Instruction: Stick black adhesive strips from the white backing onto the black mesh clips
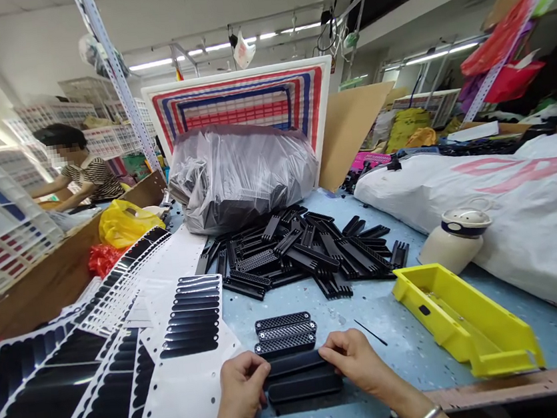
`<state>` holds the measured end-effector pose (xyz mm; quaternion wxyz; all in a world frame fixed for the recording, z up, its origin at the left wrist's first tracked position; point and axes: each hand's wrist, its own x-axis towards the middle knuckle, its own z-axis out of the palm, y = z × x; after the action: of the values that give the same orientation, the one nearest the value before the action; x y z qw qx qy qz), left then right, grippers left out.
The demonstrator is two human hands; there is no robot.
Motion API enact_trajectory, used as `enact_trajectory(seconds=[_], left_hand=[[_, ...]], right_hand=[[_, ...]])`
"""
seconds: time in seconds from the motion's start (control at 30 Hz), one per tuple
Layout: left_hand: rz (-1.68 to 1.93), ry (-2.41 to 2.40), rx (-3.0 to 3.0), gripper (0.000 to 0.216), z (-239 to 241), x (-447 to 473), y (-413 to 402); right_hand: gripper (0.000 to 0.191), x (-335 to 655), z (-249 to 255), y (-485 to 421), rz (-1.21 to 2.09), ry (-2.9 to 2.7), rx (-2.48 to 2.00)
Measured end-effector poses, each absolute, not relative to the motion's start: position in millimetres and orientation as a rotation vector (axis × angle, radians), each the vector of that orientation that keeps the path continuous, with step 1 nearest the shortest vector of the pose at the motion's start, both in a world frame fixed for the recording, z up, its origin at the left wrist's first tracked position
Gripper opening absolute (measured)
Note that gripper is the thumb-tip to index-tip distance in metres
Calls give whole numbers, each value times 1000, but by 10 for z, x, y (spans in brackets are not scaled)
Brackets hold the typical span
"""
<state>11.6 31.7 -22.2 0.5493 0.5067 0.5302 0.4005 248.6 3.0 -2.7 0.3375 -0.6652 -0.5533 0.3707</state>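
Note:
My left hand and my right hand pinch the two ends of a flat black plastic strip near the table's front edge. More black strips lie stacked just below it. Three perforated black grille pieces lie in a row right behind my fingers. A white sheet of black oblong stickers lies to the left of my left hand. Further back sits a loose heap of black comb-like parts.
A yellow plastic bin lies right of my hands, a white jar behind it. A grey bag of parts and a large white sack sit further back. Sticker sheets cover the left. Another person works at far left.

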Motion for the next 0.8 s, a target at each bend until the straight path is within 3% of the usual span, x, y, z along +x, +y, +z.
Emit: enact_trajectory(seconds=[0.4,0.6,0.8], left_hand=[[925,1269,1190,27,-186,110,302],[923,1267,1201,27,-195,121,321],[901,1380,1274,34,-149,176,325]], right_hand=[[47,2474,-43,41,936,-1491,-1847],[35,2403,12,100,756,-1635,-1974],[48,2400,-13,116,673,-1767,-1939]])
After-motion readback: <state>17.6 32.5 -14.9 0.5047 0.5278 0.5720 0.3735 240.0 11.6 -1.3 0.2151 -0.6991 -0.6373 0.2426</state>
